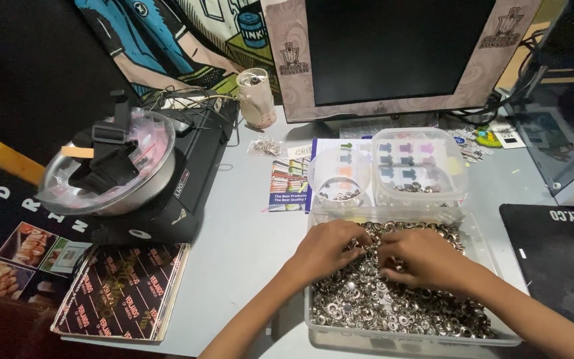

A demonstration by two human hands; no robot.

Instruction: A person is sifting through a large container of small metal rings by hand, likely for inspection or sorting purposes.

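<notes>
A clear plastic tray [313, 322] near the table's front edge is filled with several small silver metal rings and snap parts [393, 309]. Both hands rest in the pile near the tray's far side. My left hand [327, 247] has its fingers curled down into the metal pieces. My right hand [420, 256] lies beside it, fingertips pinched among the pieces, almost touching the left. What each fingertip holds is hidden by the hands themselves.
Behind the tray stand a round clear tub [340, 176] and a square clear tub [420, 166], each with a few metal pieces. A dark monitor [393, 53] is at the back, a steel bowl [111, 173] on a black box left, a black mat [559, 266] right.
</notes>
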